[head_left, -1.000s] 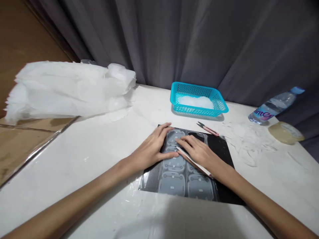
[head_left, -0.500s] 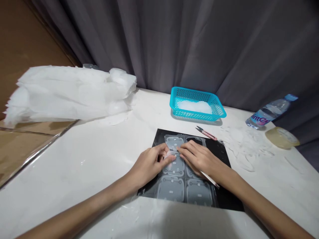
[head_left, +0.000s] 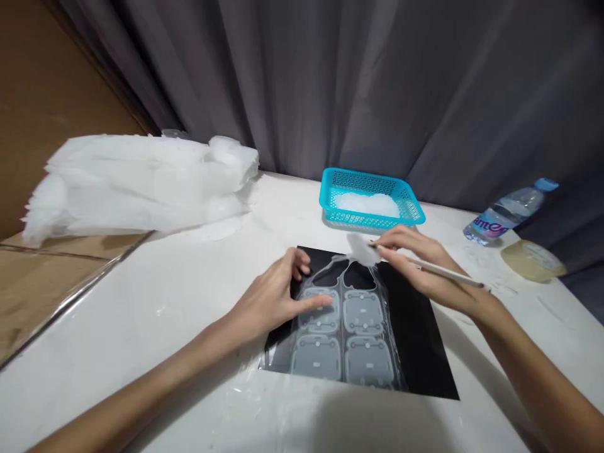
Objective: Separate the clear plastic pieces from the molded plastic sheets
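A black mat (head_left: pixel 425 340) lies on the white table with a translucent sheet of moulded grey pieces (head_left: pixel 344 333) on it. My left hand (head_left: pixel 278 296) presses flat on the sheet's left side, fingers spread. My right hand (head_left: pixel 425 264) is raised over the mat's far edge. It pinches a small translucent piece (head_left: pixel 361 248) pulled up from the sheet, and a thin white stick (head_left: pixel 443 269) lies across its fingers. The sheet's far end is lifted and stretched toward that piece.
A turquoise basket (head_left: pixel 372 217) with white pieces stands behind the mat. A heap of white sheets (head_left: pixel 136 182) lies at the left. A water bottle (head_left: pixel 507 211) and a tape roll (head_left: pixel 533 259) are at the right, with scraps around them.
My right hand has lifted away from the sheet toward the basket, pulling a translucent piece up with it. My left hand has shifted slightly and stays pressed on the sheet.
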`<move>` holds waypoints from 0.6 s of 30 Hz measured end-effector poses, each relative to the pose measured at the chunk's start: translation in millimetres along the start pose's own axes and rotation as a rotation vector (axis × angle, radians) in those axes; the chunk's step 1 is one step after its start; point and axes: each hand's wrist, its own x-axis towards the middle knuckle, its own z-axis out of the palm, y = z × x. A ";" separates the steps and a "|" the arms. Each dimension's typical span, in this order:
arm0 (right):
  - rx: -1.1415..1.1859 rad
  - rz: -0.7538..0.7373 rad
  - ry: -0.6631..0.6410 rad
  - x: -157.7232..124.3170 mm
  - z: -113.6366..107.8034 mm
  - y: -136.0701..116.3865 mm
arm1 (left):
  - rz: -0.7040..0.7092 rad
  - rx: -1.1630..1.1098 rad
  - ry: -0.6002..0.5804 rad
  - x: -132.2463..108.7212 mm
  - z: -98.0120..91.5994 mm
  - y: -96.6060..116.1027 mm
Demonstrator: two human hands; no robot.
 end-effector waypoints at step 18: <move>0.155 -0.065 0.021 -15.4 88.8 6.4 | -0.136 -0.733 -0.019 16.6 18.1 15.0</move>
